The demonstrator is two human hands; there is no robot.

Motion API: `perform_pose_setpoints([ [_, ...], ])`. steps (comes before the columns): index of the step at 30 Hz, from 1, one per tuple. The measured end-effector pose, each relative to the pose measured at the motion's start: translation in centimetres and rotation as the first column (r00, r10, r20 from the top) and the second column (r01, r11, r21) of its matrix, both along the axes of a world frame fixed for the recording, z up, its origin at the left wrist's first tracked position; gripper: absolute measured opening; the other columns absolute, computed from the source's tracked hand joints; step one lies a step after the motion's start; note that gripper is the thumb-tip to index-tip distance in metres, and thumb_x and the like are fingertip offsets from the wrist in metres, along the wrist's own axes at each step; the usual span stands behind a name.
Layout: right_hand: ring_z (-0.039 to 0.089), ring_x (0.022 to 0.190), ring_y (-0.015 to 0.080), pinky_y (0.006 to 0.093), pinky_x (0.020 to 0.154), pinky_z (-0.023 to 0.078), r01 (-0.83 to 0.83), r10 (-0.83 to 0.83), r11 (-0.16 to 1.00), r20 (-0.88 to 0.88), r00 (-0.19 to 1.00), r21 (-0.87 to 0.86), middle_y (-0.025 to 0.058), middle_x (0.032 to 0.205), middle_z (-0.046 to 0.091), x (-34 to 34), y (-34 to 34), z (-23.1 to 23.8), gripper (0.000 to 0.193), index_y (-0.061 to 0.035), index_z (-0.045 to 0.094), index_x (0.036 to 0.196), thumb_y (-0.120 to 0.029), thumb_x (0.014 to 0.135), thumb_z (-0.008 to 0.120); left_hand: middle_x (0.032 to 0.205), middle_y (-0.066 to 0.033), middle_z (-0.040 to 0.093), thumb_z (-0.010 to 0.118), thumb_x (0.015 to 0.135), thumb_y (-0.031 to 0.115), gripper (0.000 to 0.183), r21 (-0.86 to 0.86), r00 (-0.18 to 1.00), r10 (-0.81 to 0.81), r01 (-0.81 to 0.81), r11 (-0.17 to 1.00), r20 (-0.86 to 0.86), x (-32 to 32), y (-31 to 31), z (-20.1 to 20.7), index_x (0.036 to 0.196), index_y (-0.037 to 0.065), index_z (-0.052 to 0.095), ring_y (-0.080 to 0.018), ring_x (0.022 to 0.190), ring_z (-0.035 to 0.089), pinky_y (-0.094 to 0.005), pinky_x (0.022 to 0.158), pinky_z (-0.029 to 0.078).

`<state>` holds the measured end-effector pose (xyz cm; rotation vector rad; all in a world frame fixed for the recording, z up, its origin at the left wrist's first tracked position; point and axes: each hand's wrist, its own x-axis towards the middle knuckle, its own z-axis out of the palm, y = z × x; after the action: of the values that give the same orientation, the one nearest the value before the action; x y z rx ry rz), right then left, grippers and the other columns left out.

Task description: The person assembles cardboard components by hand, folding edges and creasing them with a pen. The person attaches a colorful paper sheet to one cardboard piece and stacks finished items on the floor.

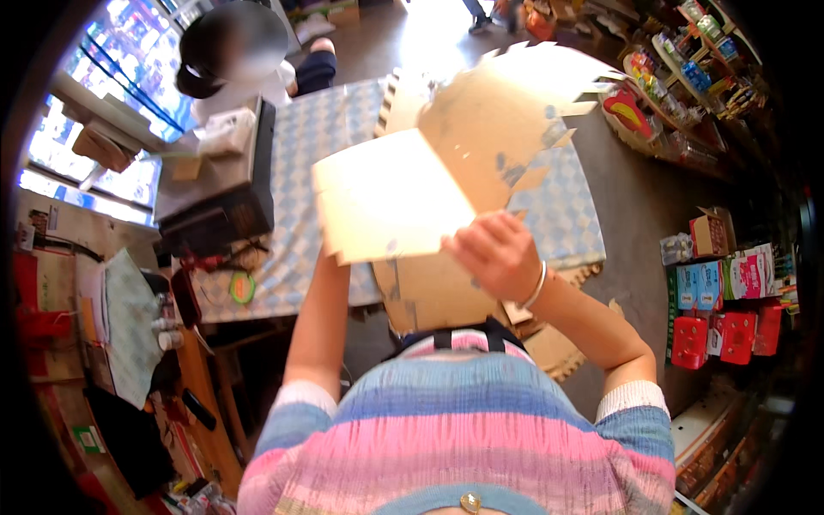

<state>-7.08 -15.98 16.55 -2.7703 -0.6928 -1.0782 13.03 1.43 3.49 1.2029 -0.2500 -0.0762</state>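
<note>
A pale, brightly lit piece of cardboard [390,202] is held up in front of me over the table. My right hand [498,251], with a light bangle at its wrist, has its fingers curled on the lower right corner of this piece, slightly blurred. Behind the lower left corner my left hand is hidden; only my left forearm [319,322] shows, reaching up to it. Beyond and below lie larger brown cardboard sheets [476,142] with jagged, notched edges. They rest on a blue and white checked tablecloth [313,124] and overhang its near edge.
A dark box-shaped machine [219,210] stands on the table's left, with a roll of green tape [243,287] near it. A person in a dark hat [232,51] is at the far left. Shelves of packaged goods [699,81] line the right. Cut cardboard [549,348] lies below the table.
</note>
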Motion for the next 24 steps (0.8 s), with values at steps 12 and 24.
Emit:
perform_pose_setpoints([
  [12,0.055,0.081,0.0205,0.0319,0.075,0.048,0.264,-0.229,0.96,-0.287,0.93,0.088,0.0033,0.08,0.052,-3.5,-3.3,-14.3,0.013,-0.0111,0.062,0.084,-0.012,0.072,0.058,0.097,-0.0033,0.065,0.072,0.073,0.016,0.029,0.757,0.416,-0.641,-0.229,0.612,0.645,-10.3,-0.1,-1.0,0.1,0.011,0.067,-0.0233,0.093,0.059,-0.0374,0.085,0.046],
  [24,0.057,0.078,0.0226,0.033,0.072,0.049,0.211,-0.144,0.965,-0.355,0.924,0.158,0.0037,0.079,0.054,-2.6,-4.1,-15.9,0.008,-0.0127,0.061,0.08,-0.014,0.072,0.061,0.08,-0.0022,0.061,0.064,0.075,0.011,0.015,0.75,0.281,-0.706,-0.388,0.536,0.65,-10.8,-0.4,-2.2,0.09,0.01,0.066,-0.0216,0.077,0.059,-0.0344,0.071,0.05],
])
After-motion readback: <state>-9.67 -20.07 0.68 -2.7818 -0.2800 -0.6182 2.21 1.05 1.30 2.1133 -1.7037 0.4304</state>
